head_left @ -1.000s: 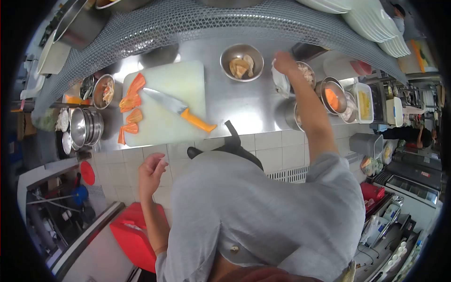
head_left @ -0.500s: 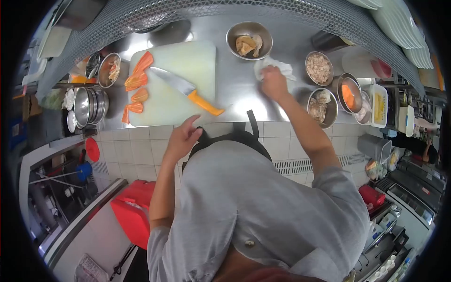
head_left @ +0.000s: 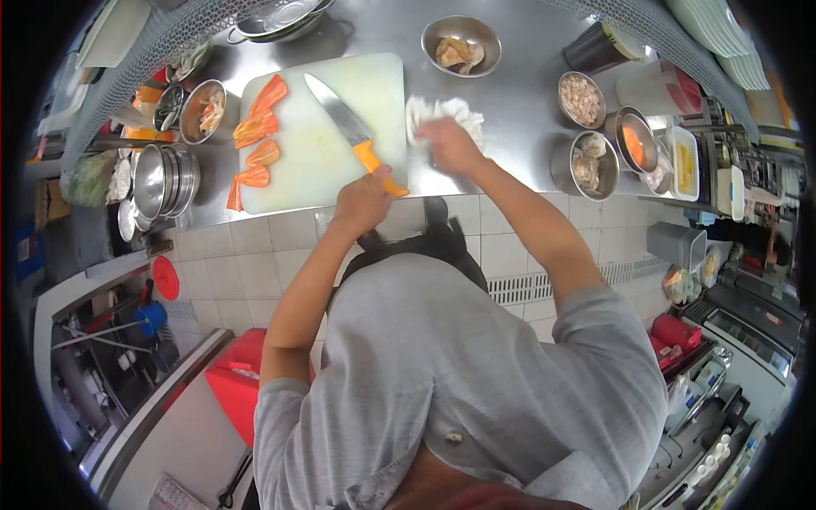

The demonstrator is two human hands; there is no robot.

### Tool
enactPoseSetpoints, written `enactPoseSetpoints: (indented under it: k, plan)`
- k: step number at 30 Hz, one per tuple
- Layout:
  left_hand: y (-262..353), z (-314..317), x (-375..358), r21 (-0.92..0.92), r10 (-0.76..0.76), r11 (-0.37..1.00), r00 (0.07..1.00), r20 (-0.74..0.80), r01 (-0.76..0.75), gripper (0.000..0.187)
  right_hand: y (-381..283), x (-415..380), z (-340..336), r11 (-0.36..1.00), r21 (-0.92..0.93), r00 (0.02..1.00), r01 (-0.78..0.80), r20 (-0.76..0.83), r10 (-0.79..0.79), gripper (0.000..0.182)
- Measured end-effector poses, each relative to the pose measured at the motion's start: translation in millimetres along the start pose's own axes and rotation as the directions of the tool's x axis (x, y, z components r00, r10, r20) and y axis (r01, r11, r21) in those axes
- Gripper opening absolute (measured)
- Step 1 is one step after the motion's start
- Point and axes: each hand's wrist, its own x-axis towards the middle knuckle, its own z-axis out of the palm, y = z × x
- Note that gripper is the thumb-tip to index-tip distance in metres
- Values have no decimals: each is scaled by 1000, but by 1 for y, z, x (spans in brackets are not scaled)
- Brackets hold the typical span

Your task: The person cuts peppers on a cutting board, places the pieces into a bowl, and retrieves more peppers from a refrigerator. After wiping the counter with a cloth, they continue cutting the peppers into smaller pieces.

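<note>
The left hand [head_left: 361, 202] closes around the orange handle of the knife [head_left: 347, 129], at the near right corner of the white cutting board [head_left: 340, 127]. The blade lies flat on the board, pointing away from the person, which keeps the edge clear of the food. The right hand [head_left: 450, 144] presses down, fingers curled, on a crumpled white cloth [head_left: 438, 112] lying on the steel tabletop [head_left: 510, 136] just right of the board; whether it grips the cloth or only presses it cannot be told.

Orange slices [head_left: 257, 140] sit in a column along the board's left edge, well apart from the blade, leaving the centre free as a working area.

Count:
- Knife: one.
- Cutting board: one.
- Cloth: one.
- Orange slices: about five; overlap makes the exact number uncertain.
- Bowl of pale pieces [head_left: 461, 47] beyond the board: one.
- Filled steel bowls [head_left: 586, 166] to the right: three.
- Nested stack of empty steel bowls [head_left: 161, 180] to the left: one stack.
</note>
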Motion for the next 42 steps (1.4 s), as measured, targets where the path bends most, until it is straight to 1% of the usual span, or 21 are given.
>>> enactPoseSetpoints:
  k: [2, 4, 5, 6, 8, 11, 13, 14, 17, 18, 21, 22, 24, 25, 27, 30, 33, 35, 37, 39, 42]
  plan:
    - [-5, -1, -1, -2, 24, 1000, 1000, 8, -24, 54, -8, -47, -11, 992, 123, 972, 3, 231, -32, 37]
    - [-15, 2, -1, 31, 59, 998, 998, -20, -59, 55, -14, -104, -39, 988, 143, 902, -55, 431, -13, 33]
    - [-18, 0, -2, 14, 66, 998, 998, -7, -66, 56, -12, -130, -56, 992, 57, 779, -115, 625, 54, 31]
    - [-19, -2, -4, -6, 72, 997, 997, 5, -72, 57, -11, -154, -74, 987, -40, 610, -154, 782, 127, 30]
    - [-19, -9, -9, -65, 82, 995, 997, 14, -81, 58, -24, -178, -118, 925, -101, 606, -368, 728, 320, 28]
    - [-22, -26, -24, -174, 67, 982, 998, -12, -68, 56, -42, -162, -159, 876, -35, 773, -481, 456, 442, 28]
    - [-20, -39, -34, -237, 60, 969, 998, -25, -64, 52, -45, -132, -166, 944, -119, 923, -309, 200, 328, 26]
    - [-21, -43, -39, -261, 54, 963, 997, -46, -64, 50, -43, -117, -166, 958, -174, 968, -229, 65, 243, 26]
    - [-24, -51, -51, -311, 21, 949, 994, -106, -53, 45, -1, -76, -160, 916, -370, 987, -156, -36, 154, 20]
    - [-26, -52, -57, -319, -5, 947, 992, -127, -36, 43, 14, -70, -156, 815, -555, 974, -169, 34, 225, 25]
    - [-30, -64, -74, -329, -106, 944, 972, -210, 31, 38, 11, -17, -149, 861, -479, 984, -169, -133, 119, 37]
    - [-32, -69, -83, -331, -146, 942, 961, -236, 62, 37, 32, -6, -135, 879, -429, 977, -207, -132, 166, 45]
    - [-42, -70, -96, -335, -233, 934, 928, -292, 129, 35, 25, 39, -129, 795, -494, 917, -351, -9, 399, 42]
    - [-45, -72, -100, -337, -255, 931, 914, -315, 144, 34, 22, 54, -130, 724, -549, 854, -418, 34, 519, 42]
    - [-50, -80, -112, -383, -378, 890, 869, -320, 247, 36, 59, 64, -120, 741, -550, 869, -386, 53, 492, 41]
    - [-79, -86, -132, -401, -456, 866, 799, -392, 297, 37, 88, 72, -128, 730, -558, 877, -394, 11, 481, 38]
    - [-133, -98, -148, -404, -496, 857, 728, -473, 320, 37, 101, 66, -141, 665, -608, 835, -434, 8, 551, 38]
    - [-164, -120, -156, -363, -508, 860, 655, -559, 358, 37, 102, 63, -148, 646, -608, 832, -461, -43, 553, 38]
    - [-187, -155, -165, -328, -559, 820, 534, -634, 469, 39, 87, 56, -145, 644, -570, 826, -510, -115, 552, 40]
    - [-243, -169, -172, -129, -381, 853, 434, -816, 506, 44, 60, 46, -140, 594, -534, 771, -602, -194, 607, 44]
    - [-281, -194, -173, -67, -415, 791, 452, -790, 609, 47, 42, 2, -122, 703, -539, 857, -464, -73, 510, 48]
